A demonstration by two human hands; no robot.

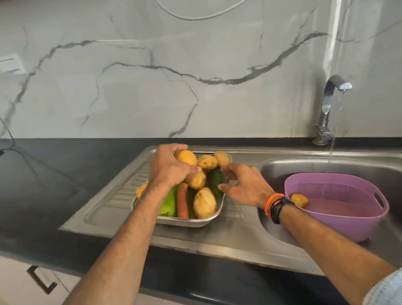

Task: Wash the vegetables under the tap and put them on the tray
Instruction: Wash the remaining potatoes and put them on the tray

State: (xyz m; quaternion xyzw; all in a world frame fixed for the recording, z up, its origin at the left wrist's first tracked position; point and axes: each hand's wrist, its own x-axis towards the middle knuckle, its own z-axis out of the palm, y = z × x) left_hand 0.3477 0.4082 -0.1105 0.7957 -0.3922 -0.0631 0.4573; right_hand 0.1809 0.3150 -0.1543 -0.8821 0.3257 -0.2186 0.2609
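A potato (186, 157) is gripped by the left hand (168, 169) over the tray (207, 219), while the open, empty right hand (244, 185) is nearer the last potato (299, 200) in the colander (352, 209).

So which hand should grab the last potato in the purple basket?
The right hand, probably. It is open and empty, and its wrist sits right beside the potato in the purple basket. The left hand is farther away over the tray, holding another potato.
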